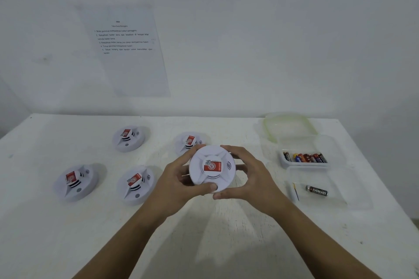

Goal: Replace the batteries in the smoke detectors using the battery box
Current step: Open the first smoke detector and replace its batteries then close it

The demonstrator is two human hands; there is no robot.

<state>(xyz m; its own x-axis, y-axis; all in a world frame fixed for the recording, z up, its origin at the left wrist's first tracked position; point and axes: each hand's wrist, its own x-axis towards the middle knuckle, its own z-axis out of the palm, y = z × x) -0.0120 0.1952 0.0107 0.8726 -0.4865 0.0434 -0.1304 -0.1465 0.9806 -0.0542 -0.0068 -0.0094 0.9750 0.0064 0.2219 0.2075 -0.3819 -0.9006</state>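
white table carries four smoke detectors at the left. both forearms reach forward from the near edge. the left hand curls round the held detector, thumb on its near rim; the right hand grips the opposite side, fingers curled behind. to the right, the clear battery box holds a row of batteries.

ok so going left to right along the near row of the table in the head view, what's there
front-left smoke detector → second smoke detector → left hand → held smoke detector → right hand → clear tub holding one battery
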